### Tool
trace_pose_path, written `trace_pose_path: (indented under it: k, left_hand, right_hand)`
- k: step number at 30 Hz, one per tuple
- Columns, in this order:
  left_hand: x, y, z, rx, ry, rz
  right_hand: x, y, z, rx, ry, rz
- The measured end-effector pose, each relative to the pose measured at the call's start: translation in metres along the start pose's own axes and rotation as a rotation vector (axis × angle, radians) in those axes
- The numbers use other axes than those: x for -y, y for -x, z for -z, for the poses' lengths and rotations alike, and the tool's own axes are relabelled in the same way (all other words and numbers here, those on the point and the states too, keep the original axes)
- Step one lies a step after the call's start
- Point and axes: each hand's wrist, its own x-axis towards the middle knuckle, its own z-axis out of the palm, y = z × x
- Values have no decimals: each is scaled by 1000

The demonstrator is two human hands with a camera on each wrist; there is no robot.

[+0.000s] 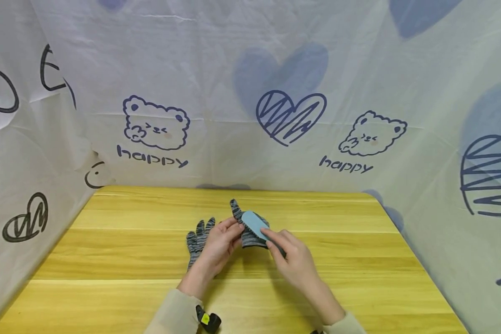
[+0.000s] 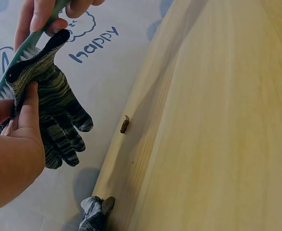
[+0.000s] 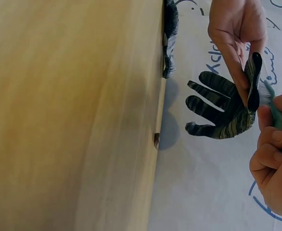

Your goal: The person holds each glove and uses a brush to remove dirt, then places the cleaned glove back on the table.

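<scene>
A grey-and-black striped knit glove (image 1: 252, 240) is held up over the table, and my left hand (image 1: 221, 243) pinches it near its cuff between thumb and fingers. In the left wrist view the held glove (image 2: 59, 96) hangs with its fingers pointing down. My right hand (image 1: 294, 257) grips a blue-green brush (image 1: 253, 221) by its handle. White bristles (image 3: 264, 94) face the glove's dark cuff in the right wrist view, right at the fabric. A second striped glove (image 1: 197, 239) lies on the table beside my left hand, partly hidden behind it.
The wood-grain table (image 1: 142, 250) stretches out on both sides of the hands. Behind it hangs a pale cloth (image 1: 217, 139) printed with hearts and bears. A black strap device (image 1: 208, 320) sits at my left wrist. A small dark brown spot (image 2: 125, 125) shows near the table's edge.
</scene>
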Motion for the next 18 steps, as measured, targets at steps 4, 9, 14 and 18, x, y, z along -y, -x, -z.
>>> trace_pose_path:
  k: [4, 9, 14, 18]
  left_hand:
    - [1, 1, 0, -18, 4, 11]
    - [2, 1, 0, -57, 1, 24]
    - [1, 0, -1, -91, 32, 24]
    - [0, -1, -1, -87, 69, 17]
  right_hand:
    - [-1, 1, -2, -2, 18, -28]
    - [-3, 0, 0, -26, 43, -33]
    - [-7, -1, 2, -61, 71, -31]
    - [-8, -1, 5, -77, 79, -62]
